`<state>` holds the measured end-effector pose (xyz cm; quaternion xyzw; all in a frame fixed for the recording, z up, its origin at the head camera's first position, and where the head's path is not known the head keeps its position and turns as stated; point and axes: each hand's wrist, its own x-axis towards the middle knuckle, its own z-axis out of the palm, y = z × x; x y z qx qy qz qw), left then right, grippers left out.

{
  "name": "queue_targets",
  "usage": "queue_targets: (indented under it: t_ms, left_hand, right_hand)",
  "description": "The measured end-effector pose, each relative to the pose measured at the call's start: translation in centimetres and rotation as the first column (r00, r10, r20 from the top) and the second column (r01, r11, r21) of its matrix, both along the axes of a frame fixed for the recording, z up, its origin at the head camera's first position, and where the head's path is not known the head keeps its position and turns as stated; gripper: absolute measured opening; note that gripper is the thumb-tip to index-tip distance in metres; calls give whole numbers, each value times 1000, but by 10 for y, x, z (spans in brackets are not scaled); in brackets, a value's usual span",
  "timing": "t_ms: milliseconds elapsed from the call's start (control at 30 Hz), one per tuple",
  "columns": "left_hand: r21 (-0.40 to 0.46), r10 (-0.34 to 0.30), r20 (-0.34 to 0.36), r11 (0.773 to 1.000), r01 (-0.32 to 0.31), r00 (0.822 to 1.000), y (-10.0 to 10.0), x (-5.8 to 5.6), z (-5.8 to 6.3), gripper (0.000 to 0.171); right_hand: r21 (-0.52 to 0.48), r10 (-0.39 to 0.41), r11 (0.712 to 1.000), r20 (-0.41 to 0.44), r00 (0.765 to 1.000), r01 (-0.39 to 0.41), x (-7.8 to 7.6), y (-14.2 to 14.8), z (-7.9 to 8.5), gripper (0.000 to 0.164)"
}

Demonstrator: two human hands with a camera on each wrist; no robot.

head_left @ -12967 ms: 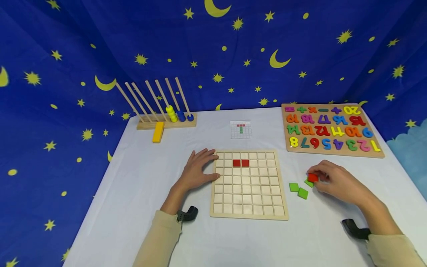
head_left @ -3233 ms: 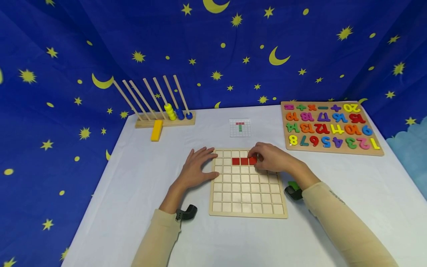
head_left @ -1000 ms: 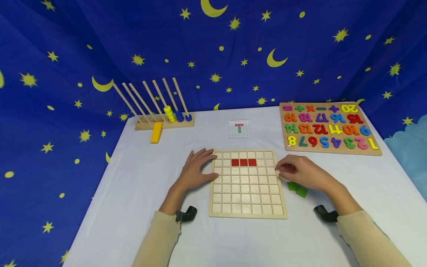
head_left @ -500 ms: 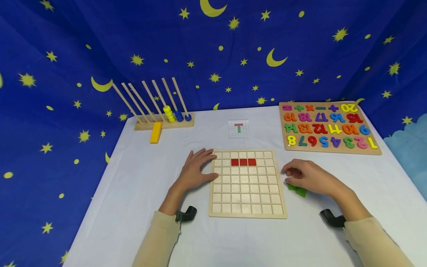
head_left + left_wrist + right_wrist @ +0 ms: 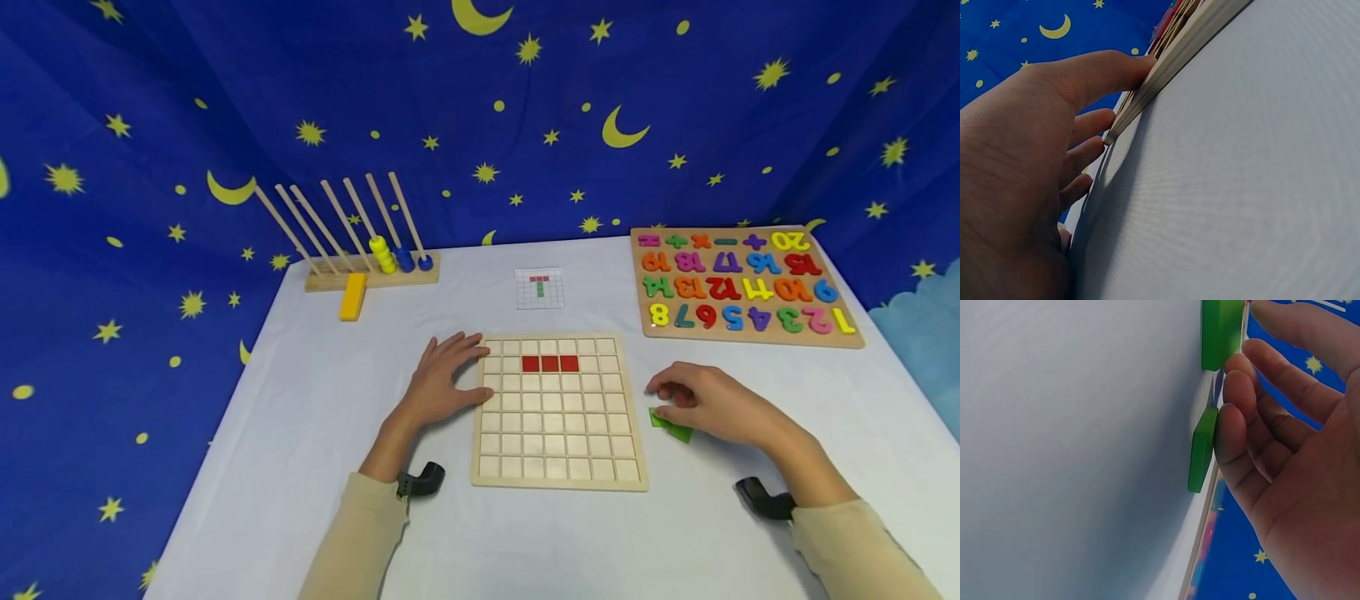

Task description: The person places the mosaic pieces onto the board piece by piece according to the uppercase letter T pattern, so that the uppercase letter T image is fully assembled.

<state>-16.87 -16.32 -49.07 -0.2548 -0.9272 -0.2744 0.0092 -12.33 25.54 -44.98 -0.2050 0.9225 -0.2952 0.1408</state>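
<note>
My left hand (image 5: 442, 382) rests at the left edge of a wooden grid board (image 5: 553, 485), its thumb and fingertips touching the rim. Three red square tiles (image 5: 550, 363) sit side by side in the board's second row from the top. To the right of the board, my right hand (image 5: 716, 406) hovers over green square tiles (image 5: 681, 433), fingers loosely bent, holding nothing that I can see. In the right wrist view, one green tile (image 5: 1204, 450) lies beside the fingertips and another (image 5: 1221, 334) lies near the thumb. The hand partly covers the tiles in the head view.
Behind the board lies a small pattern card (image 5: 539, 288) with a red and green T. A wooden number puzzle (image 5: 742, 329) is at the back right. A peg abacus (image 5: 405, 279) with a yellow block (image 5: 353, 297) stands at the back left.
The third red tile went from my right hand into the row on the board. That hand then let go and drew back right, over the green tiles. My left hand stays put.
</note>
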Motion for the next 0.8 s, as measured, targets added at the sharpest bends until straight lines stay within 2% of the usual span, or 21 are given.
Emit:
queue_targets:
  t_ms: [267,533,800]
  left_hand:
    - [-2,2,2,1000,-2,1000,0,1,1,66]
    - [0,2,3,1000,-2,1000,0,0,-1,67]
    - [6,7,1,1000,-7,1000,0,1,1,66]
  right_hand:
    - [20,-16,1000,-4,1000,16,5,3,-4,30]
    - [64,-1,998,16,1000,0,7,1,-6,34]
    - [89,24,996,-26,999,-22,8,-1,-5,32]
